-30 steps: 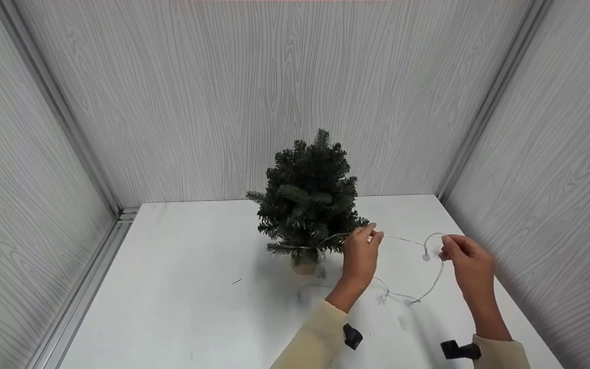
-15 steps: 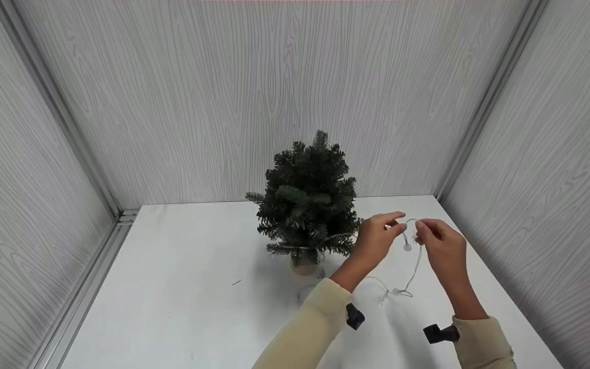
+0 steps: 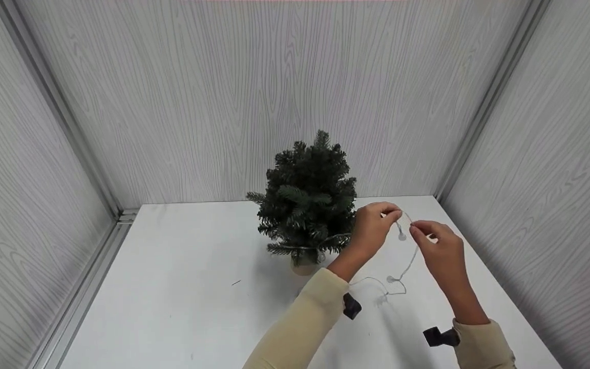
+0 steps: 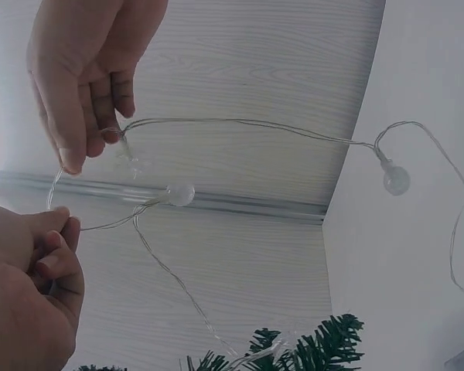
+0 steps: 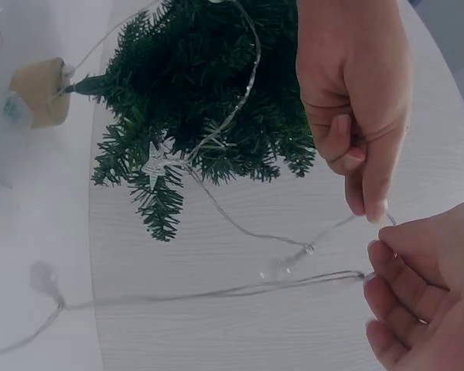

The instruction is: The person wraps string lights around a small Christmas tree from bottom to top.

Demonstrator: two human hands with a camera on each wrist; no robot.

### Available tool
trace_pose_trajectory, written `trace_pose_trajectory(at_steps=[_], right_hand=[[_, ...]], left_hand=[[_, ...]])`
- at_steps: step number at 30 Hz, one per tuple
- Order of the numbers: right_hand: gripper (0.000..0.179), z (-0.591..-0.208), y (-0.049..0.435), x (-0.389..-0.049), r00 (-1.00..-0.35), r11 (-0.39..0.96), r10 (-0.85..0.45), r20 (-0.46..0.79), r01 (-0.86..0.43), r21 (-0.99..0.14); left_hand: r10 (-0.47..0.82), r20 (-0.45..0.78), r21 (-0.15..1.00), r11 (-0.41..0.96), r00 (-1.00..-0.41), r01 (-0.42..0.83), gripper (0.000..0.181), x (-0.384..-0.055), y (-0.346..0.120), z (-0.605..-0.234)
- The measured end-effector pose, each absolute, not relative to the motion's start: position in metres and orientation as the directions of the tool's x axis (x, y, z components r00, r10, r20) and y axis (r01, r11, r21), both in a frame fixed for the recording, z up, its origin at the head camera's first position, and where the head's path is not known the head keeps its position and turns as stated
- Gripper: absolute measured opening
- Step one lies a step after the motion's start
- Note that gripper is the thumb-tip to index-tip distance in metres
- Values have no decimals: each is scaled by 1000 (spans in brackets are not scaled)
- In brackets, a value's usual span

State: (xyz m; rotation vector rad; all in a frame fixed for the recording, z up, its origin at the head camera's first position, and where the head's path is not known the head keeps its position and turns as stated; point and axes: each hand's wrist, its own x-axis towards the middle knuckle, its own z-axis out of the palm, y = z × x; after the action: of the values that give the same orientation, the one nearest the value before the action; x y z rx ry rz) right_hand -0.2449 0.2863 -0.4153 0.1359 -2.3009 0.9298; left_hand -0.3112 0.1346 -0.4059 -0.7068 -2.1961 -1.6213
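Note:
My left hand [image 3: 371, 225] pinches the thin clear wire of a string of fairy lights [image 4: 240, 120], just right of a small artificial Christmas tree [image 3: 309, 197]. Close beside it, my right hand [image 3: 439, 247] pinches another part of the same wire between thumb and fingers. Round clear bulbs hang along the string, one bulb [image 4: 397, 179] showing in the left wrist view. In the right wrist view, a clear star light [image 5: 159, 164] lies against the tree's lower branches. The wire runs along these branches, and a slack loop hangs below my hands. My left hand hides part of the tree's right edge.
The tree stands on a pale round base [image 3: 303, 267] on a white table [image 3: 182, 287]. Light wood-grain panels [image 3: 213, 102] enclose the back and both sides. A short dark sliver [image 3: 236, 282] lies left of the tree.
My left hand has moved right and up, away from the tree. My right hand has moved left, so both hands are now close together. The hanging loop has narrowed.

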Motion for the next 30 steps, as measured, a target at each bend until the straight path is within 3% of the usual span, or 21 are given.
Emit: trace_pose_trajectory(at_steps=[8, 20, 30], right_hand=[[18, -419, 291, -238, -796, 711, 146, 588, -329, -621], [29, -425, 295, -231, -745, 677, 58, 664, -459, -575], [29, -441, 307, -229, -586, 633, 53, 809, -607, -481]], left_hand=[[172, 496, 830, 192, -851, 523, 13, -314, 134, -393], [148, 429, 893, 79, -891, 443, 15, -317, 130, -388], [100, 436, 895, 53, -894, 442, 16, -318, 128, -383]])
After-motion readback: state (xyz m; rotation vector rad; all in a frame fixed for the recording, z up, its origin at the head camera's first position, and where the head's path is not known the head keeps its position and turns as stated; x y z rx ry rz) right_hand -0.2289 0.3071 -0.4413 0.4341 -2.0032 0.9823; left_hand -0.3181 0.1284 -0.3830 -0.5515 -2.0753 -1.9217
